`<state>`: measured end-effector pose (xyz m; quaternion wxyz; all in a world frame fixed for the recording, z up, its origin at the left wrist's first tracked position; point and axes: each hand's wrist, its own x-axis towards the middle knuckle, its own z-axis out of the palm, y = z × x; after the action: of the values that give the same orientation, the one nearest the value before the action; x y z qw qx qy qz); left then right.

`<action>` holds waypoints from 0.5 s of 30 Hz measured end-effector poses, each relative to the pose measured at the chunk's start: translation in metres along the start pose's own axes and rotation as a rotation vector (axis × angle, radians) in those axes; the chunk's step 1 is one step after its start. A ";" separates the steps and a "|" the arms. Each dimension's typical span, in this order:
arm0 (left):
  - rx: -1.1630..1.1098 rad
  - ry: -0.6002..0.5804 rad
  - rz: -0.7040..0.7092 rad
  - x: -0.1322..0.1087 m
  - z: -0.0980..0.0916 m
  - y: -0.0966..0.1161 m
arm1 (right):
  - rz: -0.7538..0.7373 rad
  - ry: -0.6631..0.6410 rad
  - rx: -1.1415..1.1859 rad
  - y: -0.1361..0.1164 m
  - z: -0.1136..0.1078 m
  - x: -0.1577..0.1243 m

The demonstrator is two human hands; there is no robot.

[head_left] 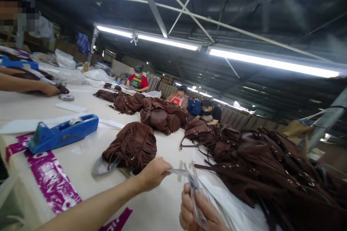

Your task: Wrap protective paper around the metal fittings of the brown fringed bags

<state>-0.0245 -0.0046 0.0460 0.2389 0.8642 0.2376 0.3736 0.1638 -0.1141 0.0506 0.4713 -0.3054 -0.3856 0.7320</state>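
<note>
My left hand is closed in a pinch on one end of a thin, greyish see-through plastic strip. Toward the lower right, my right hand is closed around the crumpled part of what looks like the same clear plastic; whether it is one piece I cannot tell. Just beyond my left hand sits a dark brown drawstring bag, with some clear plastic lying at its left side. White sheets lie beside my right hand, partly under a heap of brown bags with metal eyelets.
A blue tape dispenser stands at the left, near purple printed tape on the table edge. More brown bags lie farther back on the white table. A co-worker's arm reaches in at left; several people work beyond.
</note>
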 end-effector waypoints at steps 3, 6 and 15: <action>-0.242 0.011 -0.135 0.012 0.014 -0.016 | -0.212 0.109 -0.040 -0.016 0.004 0.025; -0.646 -0.023 -0.215 0.014 0.023 -0.021 | -0.442 0.250 -0.229 -0.022 0.005 0.061; -1.162 -0.161 -0.577 0.010 0.016 -0.033 | -1.013 -0.059 -1.733 -0.017 -0.039 0.125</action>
<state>-0.0134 0.0231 0.0223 0.7748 0.5212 0.2008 0.2962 0.1574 0.0168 0.0342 0.3326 -0.3250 -0.8816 -0.0810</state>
